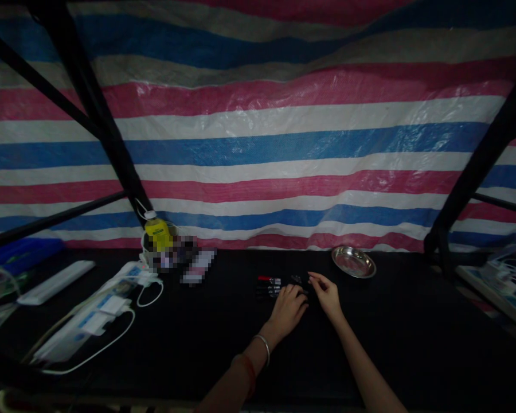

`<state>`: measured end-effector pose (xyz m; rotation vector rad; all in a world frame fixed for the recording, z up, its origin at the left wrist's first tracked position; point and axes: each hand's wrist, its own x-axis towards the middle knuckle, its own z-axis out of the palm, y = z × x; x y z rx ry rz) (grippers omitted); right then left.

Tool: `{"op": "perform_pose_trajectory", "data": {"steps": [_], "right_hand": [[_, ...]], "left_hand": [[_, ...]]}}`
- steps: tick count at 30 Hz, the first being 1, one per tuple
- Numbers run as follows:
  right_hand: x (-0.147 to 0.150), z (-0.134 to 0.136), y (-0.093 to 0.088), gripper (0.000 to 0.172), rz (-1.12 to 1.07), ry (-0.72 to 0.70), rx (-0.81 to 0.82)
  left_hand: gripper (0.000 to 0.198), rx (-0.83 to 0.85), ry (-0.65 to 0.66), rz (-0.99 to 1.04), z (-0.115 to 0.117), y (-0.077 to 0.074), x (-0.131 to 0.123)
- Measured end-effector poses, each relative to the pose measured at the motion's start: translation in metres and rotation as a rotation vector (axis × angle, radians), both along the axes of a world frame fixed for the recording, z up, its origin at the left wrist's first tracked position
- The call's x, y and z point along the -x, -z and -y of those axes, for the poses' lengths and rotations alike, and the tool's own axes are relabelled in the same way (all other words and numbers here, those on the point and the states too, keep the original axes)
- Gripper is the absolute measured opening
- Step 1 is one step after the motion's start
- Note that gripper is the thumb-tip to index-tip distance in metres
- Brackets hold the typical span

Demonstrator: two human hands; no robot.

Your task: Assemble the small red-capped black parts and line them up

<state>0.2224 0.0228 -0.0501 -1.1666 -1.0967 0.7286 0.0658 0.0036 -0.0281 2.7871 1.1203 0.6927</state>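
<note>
forearms (365, 361) reach forward — left hand (289, 310) palm-down over pens (268, 287), right hand (327, 292) angled inward — either grip's hold unclear.

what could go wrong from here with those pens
The left hand is right at the pens, so it might nudge them and set one rolling. The small dark pieces near the right hand could be overlooked against the black tabletop.

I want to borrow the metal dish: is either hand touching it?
No: the metal dish lies apart from the right hand, and the left hand is by the pens.
</note>
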Motion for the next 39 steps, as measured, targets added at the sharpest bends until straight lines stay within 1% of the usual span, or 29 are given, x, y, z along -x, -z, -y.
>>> {"op": "perform_pose_trajectory", "data": {"steps": [5,7,11,14,17,21,24,28,32,35,39], "right_hand": [[0.002,0.0,-0.003,0.038,-0.152,-0.088,0.076],[0.001,0.0,-0.003,0.039,-0.189,-0.089,0.094],[-0.003,0.0,-0.004,0.049,-0.259,-0.064,0.108],[-0.006,0.001,-0.006,0.049,-0.289,-0.067,0.123],[-0.006,0.003,-0.007,0.048,-0.309,-0.066,0.133],[-0.004,0.004,-0.011,0.046,-0.324,-0.049,0.13],[-0.002,0.005,-0.013,0.045,-0.302,-0.051,0.137],[0.001,0.004,-0.013,0.047,-0.222,-0.031,0.141],[0.006,0.003,-0.01,0.048,-0.209,-0.012,0.114],[0.008,0.003,-0.004,0.047,-0.172,0.047,0.078],[0.006,0.003,0.006,0.043,-0.019,0.134,0.054]], "left_hand": [[0.007,0.019,-0.019,-0.038,0.003,0.0,0.001],[0.007,0.027,-0.024,-0.039,0.004,-0.001,0.0],[0.01,0.03,-0.037,-0.003,0.005,-0.005,0.0],[0.019,-0.002,-0.135,0.051,0.004,-0.005,0.0],[0.027,-0.021,-0.239,0.069,0.002,-0.001,0.0],[0.028,0.004,-0.248,0.062,0.0,0.004,0.001],[0.025,0.024,-0.235,0.076,-0.001,0.003,0.001],[0.02,0.029,-0.225,0.093,-0.001,0.001,0.0],[0.017,0.009,-0.284,0.096,0.001,0.002,0.0],[0.019,0.005,-0.325,0.087,0.002,0.002,0.0],[0.026,-0.011,-0.229,0.072,0.002,0.002,0.001]]}}
